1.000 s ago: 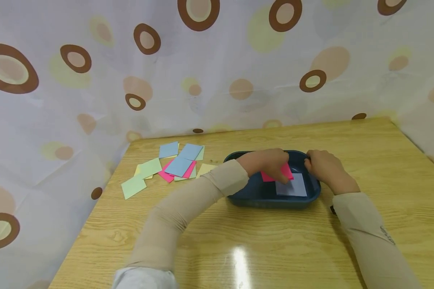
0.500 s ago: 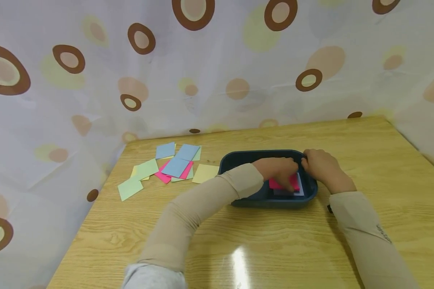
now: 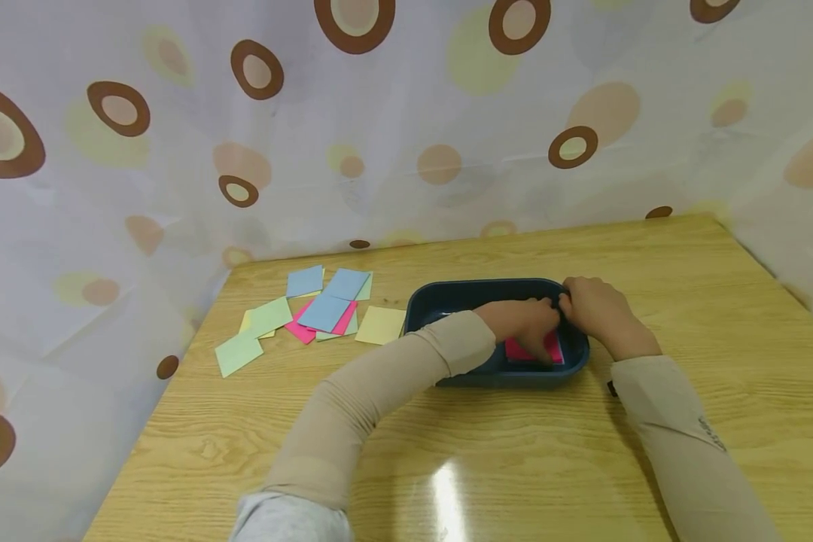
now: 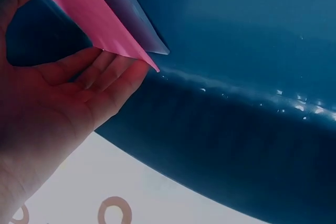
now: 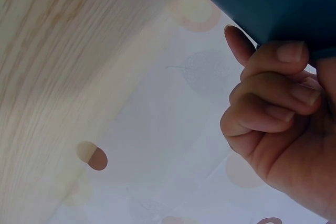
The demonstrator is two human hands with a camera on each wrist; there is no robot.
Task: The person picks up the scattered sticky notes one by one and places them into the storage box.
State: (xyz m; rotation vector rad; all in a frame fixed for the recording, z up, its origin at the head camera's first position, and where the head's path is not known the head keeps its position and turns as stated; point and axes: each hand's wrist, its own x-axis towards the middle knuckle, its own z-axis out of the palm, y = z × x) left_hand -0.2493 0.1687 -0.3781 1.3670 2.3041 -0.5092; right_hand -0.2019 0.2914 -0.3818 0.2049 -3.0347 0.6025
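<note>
A dark blue oblong tub (image 3: 501, 380) stands on the wooden table. Inside its right half, my left hand (image 3: 523, 325) holds a pink paper note (image 4: 94, 17) by its edges, thumb on one side and fingers on the other. A pale purple note (image 4: 131, 14) lies beneath the pink one, largely covered in the head view. At the tub's right end, my right hand (image 3: 603, 320) grips the rim, its fingers curled outside the wall in the right wrist view. The left forearm hides part of the tub's front left.
Several loose paper notes lie left of the tub: blue (image 3: 327, 312), green (image 3: 239, 354), pink (image 3: 301, 331) and yellow (image 3: 382, 324), many overlapping. A dotted curtain (image 3: 379, 173) hangs behind the table and along its sides. Wood tabletop (image 3: 488, 459) stretches in front of the tub.
My left hand has moved right and down inside the tub, bringing the pink note over the pale purple one. My right hand keeps its grip on the rim. The view has shifted slightly.
</note>
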